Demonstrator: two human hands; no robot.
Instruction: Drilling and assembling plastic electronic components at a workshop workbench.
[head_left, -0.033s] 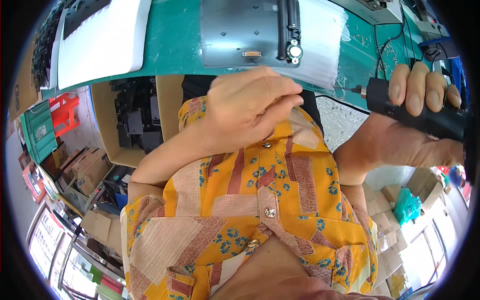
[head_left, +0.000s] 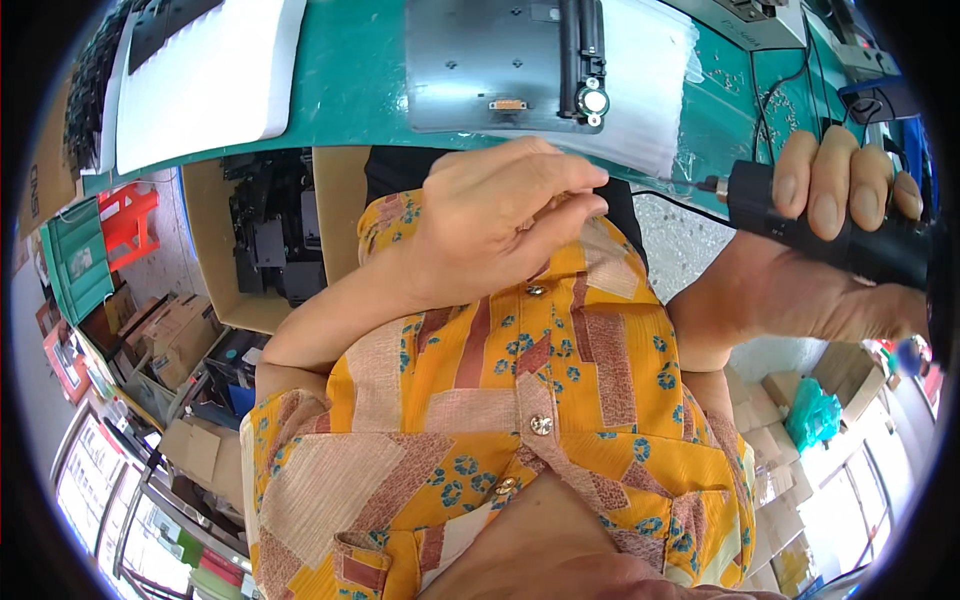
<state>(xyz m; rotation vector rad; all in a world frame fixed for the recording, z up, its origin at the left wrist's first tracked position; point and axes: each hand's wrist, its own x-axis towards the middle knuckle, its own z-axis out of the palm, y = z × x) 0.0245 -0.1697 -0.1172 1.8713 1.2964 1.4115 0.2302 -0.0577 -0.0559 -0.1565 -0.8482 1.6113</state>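
My left hand (head_left: 505, 205) is in front of the table's near edge, thumb and fingers pinched together. Whatever is between those fingertips is hidden or too small to name. My right hand (head_left: 835, 185) wraps round a black electric screwdriver (head_left: 760, 205) held on its side, its thin bit pointing left toward the pinched fingertips, a short gap away. Just beyond my left hand lies a flat dark panel (head_left: 480, 80) on the table. Along its right side runs a black bar (head_left: 571, 50) with a round, shiny part (head_left: 594, 102) at the near end. A small tan connector (head_left: 508, 105) sits near the panel's front edge.
White foam sheeting (head_left: 645, 90) lies under and right of the panel on the green table (head_left: 340, 70). Small screws (head_left: 770, 105) are scattered at the right, near black cables. A white foam slab (head_left: 210, 80) lies left. Below stands a cardboard box (head_left: 215, 250) of black parts.
The screwdriver has shifted slightly left, and my left hand a little to the right and nearer me. The grips look the same.
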